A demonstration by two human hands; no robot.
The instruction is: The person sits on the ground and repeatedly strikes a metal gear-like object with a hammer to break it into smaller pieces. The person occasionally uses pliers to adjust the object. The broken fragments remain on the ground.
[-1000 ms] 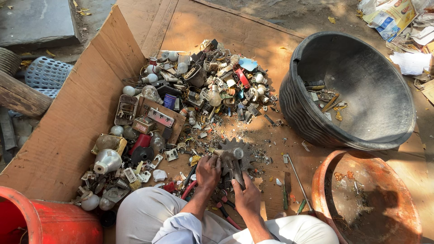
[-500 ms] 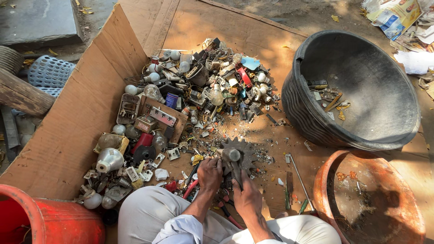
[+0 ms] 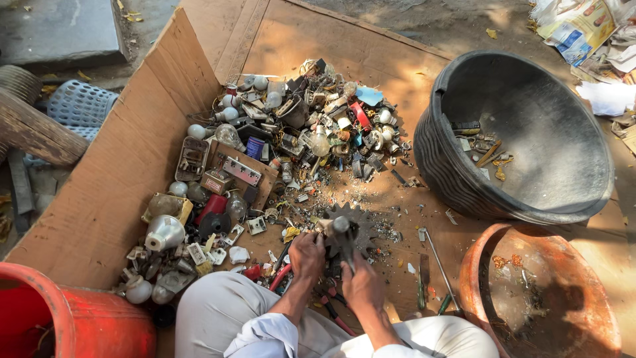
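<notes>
the hammer [image 3: 342, 233] has dropped onto the toothed gear [image 3: 351, 229]; right hand [image 3: 361, 282] grips it, left hand [image 3: 307, 255] pinches scrap at the gear's edge.

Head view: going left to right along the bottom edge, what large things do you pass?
Red bucket → left hand → right hand → screwdrivers lying on the cardboard → rusty orange basin.

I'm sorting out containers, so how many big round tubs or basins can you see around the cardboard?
3: a black plastic tub at upper right, an orange basin at lower right, and a red bucket at lower left, partly cut off.
</notes>
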